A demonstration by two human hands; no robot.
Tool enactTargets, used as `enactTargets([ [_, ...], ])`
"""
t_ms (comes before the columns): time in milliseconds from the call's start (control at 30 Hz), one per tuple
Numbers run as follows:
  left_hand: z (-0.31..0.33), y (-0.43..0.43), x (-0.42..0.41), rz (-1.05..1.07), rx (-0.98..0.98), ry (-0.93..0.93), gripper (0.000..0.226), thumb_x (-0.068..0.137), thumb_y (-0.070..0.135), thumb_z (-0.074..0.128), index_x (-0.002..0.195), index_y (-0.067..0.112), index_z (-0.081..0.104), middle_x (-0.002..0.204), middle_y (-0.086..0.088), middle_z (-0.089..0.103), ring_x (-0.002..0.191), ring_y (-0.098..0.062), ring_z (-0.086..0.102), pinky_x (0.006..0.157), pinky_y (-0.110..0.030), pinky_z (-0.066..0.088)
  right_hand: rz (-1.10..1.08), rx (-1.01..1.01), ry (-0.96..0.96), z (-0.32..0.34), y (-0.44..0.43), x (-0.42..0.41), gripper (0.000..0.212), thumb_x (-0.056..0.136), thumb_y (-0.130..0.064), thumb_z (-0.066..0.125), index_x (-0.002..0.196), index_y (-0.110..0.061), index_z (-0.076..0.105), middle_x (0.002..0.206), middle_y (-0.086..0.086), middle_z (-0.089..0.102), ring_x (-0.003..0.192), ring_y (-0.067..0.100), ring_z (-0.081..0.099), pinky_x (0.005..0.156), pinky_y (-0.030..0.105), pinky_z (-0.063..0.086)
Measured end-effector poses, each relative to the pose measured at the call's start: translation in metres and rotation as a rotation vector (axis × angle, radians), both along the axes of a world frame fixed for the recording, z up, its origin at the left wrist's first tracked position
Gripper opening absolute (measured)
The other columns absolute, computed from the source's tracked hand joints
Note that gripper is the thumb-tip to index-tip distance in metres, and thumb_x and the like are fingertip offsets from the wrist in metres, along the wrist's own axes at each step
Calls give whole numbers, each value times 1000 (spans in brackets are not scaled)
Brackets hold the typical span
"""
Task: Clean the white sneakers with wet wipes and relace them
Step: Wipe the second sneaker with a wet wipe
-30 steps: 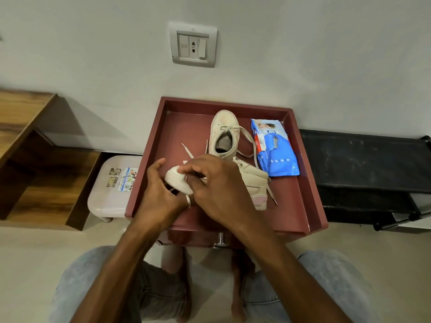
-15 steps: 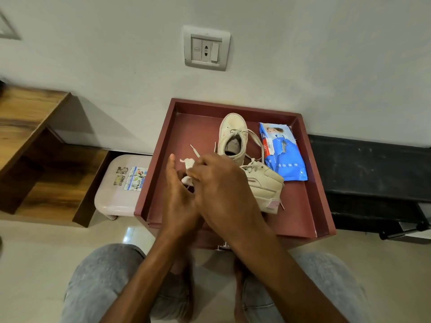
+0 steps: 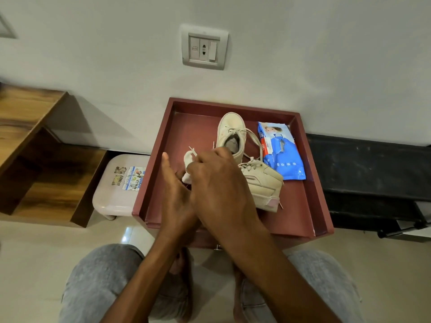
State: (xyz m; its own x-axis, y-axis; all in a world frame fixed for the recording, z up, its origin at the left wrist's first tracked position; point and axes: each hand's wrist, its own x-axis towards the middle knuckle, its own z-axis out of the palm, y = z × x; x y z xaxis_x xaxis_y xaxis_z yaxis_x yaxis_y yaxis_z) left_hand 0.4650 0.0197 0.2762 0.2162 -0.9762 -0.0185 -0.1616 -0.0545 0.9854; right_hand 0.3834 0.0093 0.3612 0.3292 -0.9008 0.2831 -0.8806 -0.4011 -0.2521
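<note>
1. The left hand [image 3: 173,190] and the right hand [image 3: 217,183] meet over the near-left part of the maroon tabletop [image 3: 303,220]. The right wrist crosses on top of the left.
2. The right hand's fingers are curled round a white wipe [image 3: 187,170], which bunches out past its knuckles. The end of a lace [image 3: 192,152] sticks up just above the wipe.
3. The left hand's thumb stands straight up beside the wipe. The right hand hides its fingers, so I cannot tell whether they grip anything.
4. The far sneaker [image 3: 231,129] stands upright just beyond the right hand's knuckles, toe toward the far edge, its laces loose.
5. The near sneaker [image 3: 263,185] is tilted with its side showing, just to the right of the right hand. Its laced front touches the far sneaker, its heel toward the right edge.
6. A blue wipes pack [image 3: 282,155] lies flat in the far-right corner, beside both sneakers and well apart from the hands.
7. A pale stool [image 3: 116,194] sits on the floor by the left edge.
</note>
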Motion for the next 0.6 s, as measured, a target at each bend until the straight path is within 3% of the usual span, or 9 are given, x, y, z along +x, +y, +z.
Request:
enactTargets([
  [67,5,3,-6,-39,-25,-75,113,85,7,79,161,9,-5,82,50,58,83,30,55,72,7,36,15,28,-4,2,-9,9,23,88,-15,52,86,-11,74,87,5,66,90,23,55,78,37,45],
  [167,3,5,-3,-50,-59,-78,120,81,6,83,160,9,-8,82,33,65,83,27,58,73,3,41,-7,51,63,1,-14,14,40,90,-25,34,85,-21,72,93,-3,66,98,20,54,89,43,32],
  [200,3,6,-5,-35,-57,-87,122,81,6,83,160,10,-10,82,33,65,83,26,58,72,2,42,-7,44,71,-2,-13,12,35,91,-25,38,86,-23,72,96,-5,65,100,18,52,90,43,30],
  [267,8,7,-5,-47,-69,-79,123,81,5,83,160,10,-11,86,48,61,83,26,58,73,2,42,27,36,77,-6,-12,5,22,89,-23,50,87,-25,71,98,-8,64,102,17,51,88,43,30],
  [400,3,3,-1,-84,-120,-109,121,82,5,83,160,8,-10,91,58,53,87,26,58,76,2,42,22,-17,4,-18,-7,0,16,79,-16,57,80,-21,72,93,-5,64,96,19,52,84,43,39],
  [500,3,-1,-1,-56,-99,-79,112,84,-2,78,161,9,-3,89,45,60,84,28,57,73,2,43,58,-26,-57,-24,-3,-8,13,79,-12,64,87,-16,72,96,-1,66,97,20,53,85,42,43],
  [600,6,-9,0,-19,-23,-14,107,83,-9,76,161,11,6,107,31,49,82,31,56,68,3,42,62,-16,-68,-24,-2,-18,15,79,-11,64,88,-16,74,92,-3,65,91,18,54,82,37,45],
])
